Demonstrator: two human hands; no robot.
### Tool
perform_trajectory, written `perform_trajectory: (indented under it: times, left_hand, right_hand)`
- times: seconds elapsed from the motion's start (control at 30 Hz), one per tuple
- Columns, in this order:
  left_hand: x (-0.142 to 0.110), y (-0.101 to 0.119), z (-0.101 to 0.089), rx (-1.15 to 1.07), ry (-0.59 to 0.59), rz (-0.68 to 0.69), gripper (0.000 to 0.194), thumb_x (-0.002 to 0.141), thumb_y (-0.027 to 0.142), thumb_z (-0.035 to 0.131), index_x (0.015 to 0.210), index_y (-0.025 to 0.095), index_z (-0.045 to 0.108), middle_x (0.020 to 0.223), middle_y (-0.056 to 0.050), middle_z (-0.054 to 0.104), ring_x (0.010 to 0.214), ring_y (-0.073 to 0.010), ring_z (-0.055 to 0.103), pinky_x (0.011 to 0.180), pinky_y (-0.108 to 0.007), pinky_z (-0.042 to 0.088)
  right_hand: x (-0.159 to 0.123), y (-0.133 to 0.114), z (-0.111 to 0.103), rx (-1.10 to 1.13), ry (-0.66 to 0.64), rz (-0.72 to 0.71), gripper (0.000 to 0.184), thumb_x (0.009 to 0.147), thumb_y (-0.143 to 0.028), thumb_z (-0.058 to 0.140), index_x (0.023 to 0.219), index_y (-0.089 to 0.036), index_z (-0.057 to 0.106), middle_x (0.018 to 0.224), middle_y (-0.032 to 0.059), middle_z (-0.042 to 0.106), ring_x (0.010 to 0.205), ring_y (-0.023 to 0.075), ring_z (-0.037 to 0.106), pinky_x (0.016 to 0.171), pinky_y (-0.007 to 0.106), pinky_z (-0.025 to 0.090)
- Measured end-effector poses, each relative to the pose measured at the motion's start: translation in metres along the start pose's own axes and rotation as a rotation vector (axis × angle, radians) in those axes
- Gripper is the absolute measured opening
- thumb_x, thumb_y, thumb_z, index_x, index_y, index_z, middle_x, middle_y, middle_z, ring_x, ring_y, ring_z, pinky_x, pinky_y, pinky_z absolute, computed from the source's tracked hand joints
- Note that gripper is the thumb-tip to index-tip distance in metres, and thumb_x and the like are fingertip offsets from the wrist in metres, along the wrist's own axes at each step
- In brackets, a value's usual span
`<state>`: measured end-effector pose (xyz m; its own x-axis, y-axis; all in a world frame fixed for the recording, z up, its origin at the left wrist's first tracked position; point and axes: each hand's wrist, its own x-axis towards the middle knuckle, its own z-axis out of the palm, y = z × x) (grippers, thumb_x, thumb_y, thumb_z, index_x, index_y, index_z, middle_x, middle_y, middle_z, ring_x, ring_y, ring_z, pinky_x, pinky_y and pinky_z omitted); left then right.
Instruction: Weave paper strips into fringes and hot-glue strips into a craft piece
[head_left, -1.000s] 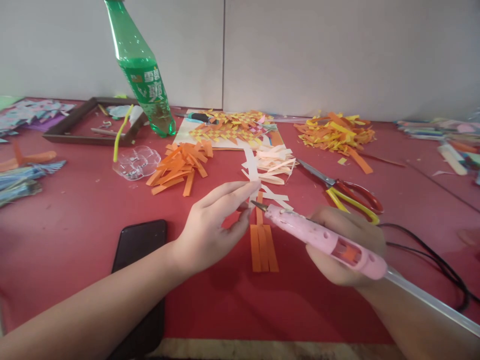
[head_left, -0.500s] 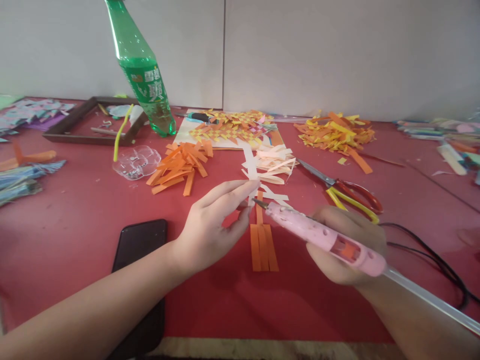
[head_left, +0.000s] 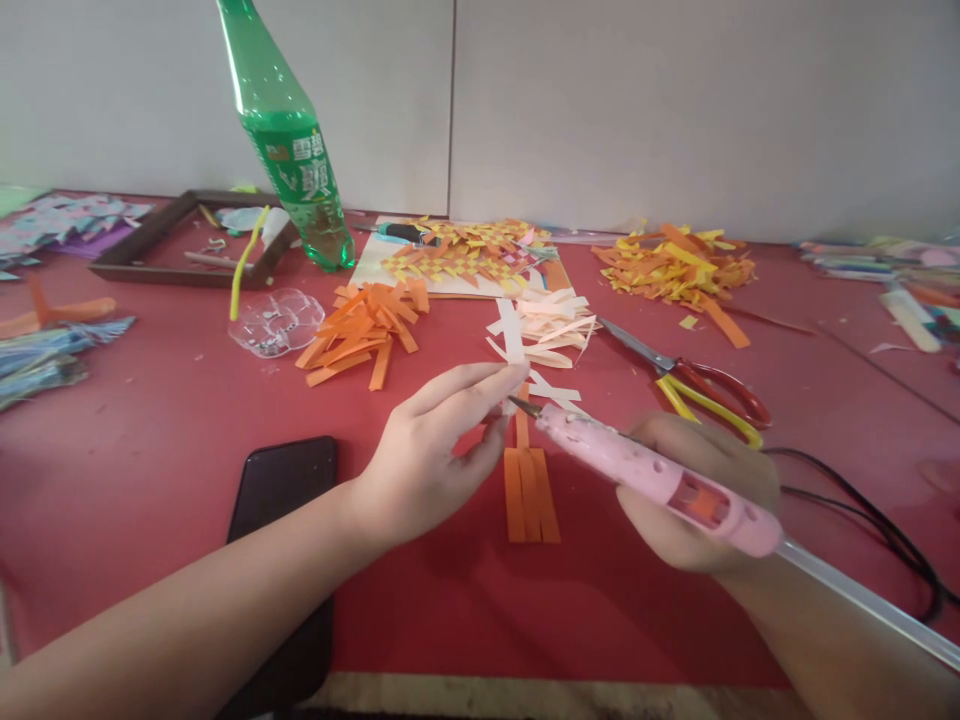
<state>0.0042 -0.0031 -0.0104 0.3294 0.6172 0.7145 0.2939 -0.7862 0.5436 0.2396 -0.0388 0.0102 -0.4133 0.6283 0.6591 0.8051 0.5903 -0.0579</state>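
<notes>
Between the fingertips of my left hand (head_left: pixel 442 450) is a white paper strip (head_left: pixel 511 330), its upper end sticking up past the fingers. My right hand (head_left: pixel 697 490) is wrapped round a pink hot glue gun (head_left: pixel 622 455) with a clear glue stick (head_left: pixel 862 595) out of its back end. The metal nozzle (head_left: pixel 523 406) points left, at the strip's lower end by my left fingertips; whether it touches cannot be made out. Below them, orange paper strips (head_left: pixel 532 495) lie side by side on the red table, with one narrow strip reaching up from them.
Around my hands lie orange strips (head_left: pixel 367 330), pale strips (head_left: pixel 559 325), scissors (head_left: pixel 682 380) and a black phone (head_left: pixel 281 500). Farther back stand a green bottle (head_left: pixel 296 160), a dark frame (head_left: pixel 142 270) and a yellow-orange pile (head_left: pixel 679 270). A black cord (head_left: pixel 877 530) runs at right.
The whole view has shifted slightly, so everything sits a little farther right. The white strip's upper end appears a bit lower. Both hands keep their grips.
</notes>
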Motion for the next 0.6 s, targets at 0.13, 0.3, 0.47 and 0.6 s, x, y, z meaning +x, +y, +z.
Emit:
perform_trajectory:
  times: [0.13,0.3,0.47,0.6]
  left_hand:
    - [0.0006,0.0003,0.0005,-0.015,0.022,0.002,0.046,0.086,-0.002,0.055,0.129,0.014,0.060,0.106,-0.009,0.071,0.086,-0.0112,0.071,0.087,-0.023,0.059]
    - [0.0007,0.0010,0.0003,-0.027,0.027,0.004,0.048,0.085,-0.003,0.054,0.129,0.016,0.059,0.105,-0.007,0.070,0.087,-0.0117,0.070,0.085,-0.024,0.060]
    - [0.0013,0.0014,0.0001,-0.002,0.031,-0.016,0.046,0.085,-0.003,0.057,0.128,0.014,0.059,0.111,-0.009,0.070,0.080,-0.0087,0.069,0.085,-0.022,0.059]
    - [0.0015,0.0017,-0.0001,0.029,0.040,-0.013,0.045,0.085,-0.002,0.058,0.127,0.014,0.060,0.112,-0.009,0.070,0.076,-0.0073,0.069,0.084,-0.020,0.059]
  right_hand:
    - [0.0009,0.0002,-0.0013,0.021,0.006,-0.001,0.022,0.072,-0.004,0.052,0.071,-0.024,0.041,0.051,-0.0031,0.049,0.045,0.0123,0.044,0.044,0.023,0.037]
    - [0.0025,0.0013,-0.0014,-0.017,0.030,-0.048,0.024,0.071,-0.004,0.051,0.071,-0.024,0.040,0.050,-0.0029,0.046,0.045,0.0133,0.042,0.043,0.024,0.036]
    - [0.0017,0.0022,-0.0008,0.022,0.028,-0.043,0.023,0.072,-0.004,0.051,0.071,-0.024,0.040,0.052,-0.0032,0.046,0.045,0.0127,0.042,0.043,0.024,0.036]
    - [-0.0004,0.0021,0.0006,0.017,0.036,-0.034,0.024,0.070,-0.005,0.053,0.071,-0.024,0.040,0.050,-0.0036,0.045,0.043,0.0126,0.041,0.041,0.024,0.034]
